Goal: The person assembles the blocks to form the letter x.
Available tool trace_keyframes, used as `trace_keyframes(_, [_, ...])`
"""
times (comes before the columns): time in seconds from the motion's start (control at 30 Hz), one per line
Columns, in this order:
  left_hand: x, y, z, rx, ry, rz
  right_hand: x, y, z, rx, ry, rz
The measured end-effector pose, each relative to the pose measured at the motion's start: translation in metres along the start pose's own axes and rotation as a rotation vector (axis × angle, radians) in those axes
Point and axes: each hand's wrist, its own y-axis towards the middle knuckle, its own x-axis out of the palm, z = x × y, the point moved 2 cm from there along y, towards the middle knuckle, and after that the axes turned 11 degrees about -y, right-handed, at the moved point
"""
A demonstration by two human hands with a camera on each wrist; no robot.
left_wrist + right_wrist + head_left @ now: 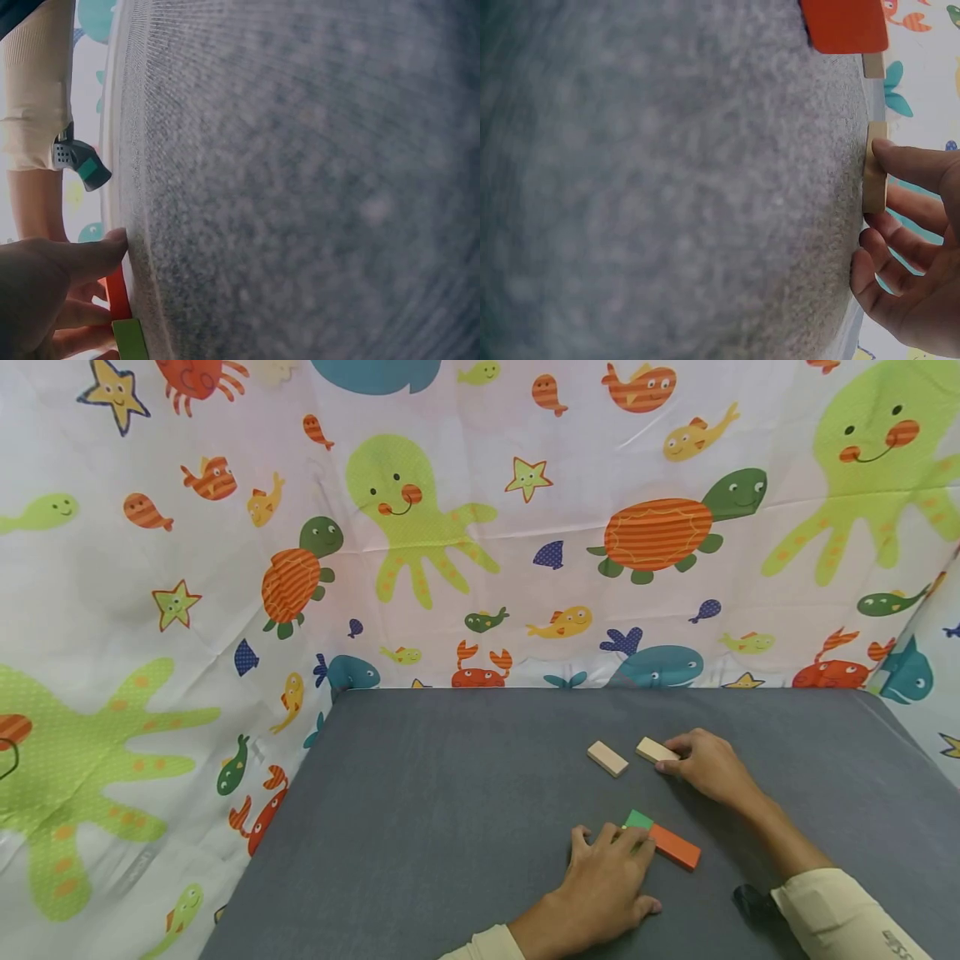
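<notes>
Farther out on the grey table, my right hand (708, 766) pinches a plain wooden block (656, 750) by its right end. The right wrist view has the thumb on the near face of that block (875, 166), the other fingers loosely bent below. A second plain wooden block (607, 758) lies just left of it. Closer in, my left hand (603, 881) reaches over a green block (638, 819), partly hidden by the fingers. An orange-red block (677, 847) lies end to end with the green one. The left fingertips rest at these blocks, the thumb stretched out apart from them.
Grey cloth covers the table (420, 810). A white curtain (450, 635) printed with sea animals rises behind the far edge and along the left. A dark wrist device (753, 903) sits by the right sleeve, close over the table.
</notes>
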Motion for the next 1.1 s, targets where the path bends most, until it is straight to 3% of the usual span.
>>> trace_keyframes(0.43, [0.000,0.001,0.000,0.004,-0.016,0.019,-0.002,-0.001,0.004,-0.033,-0.001,0.003])
trace_keyframes(1.1, [0.000,0.002,-0.001,-0.027,-0.039,-0.032,-0.013,-0.013,0.014,-0.125,-0.055,0.018])
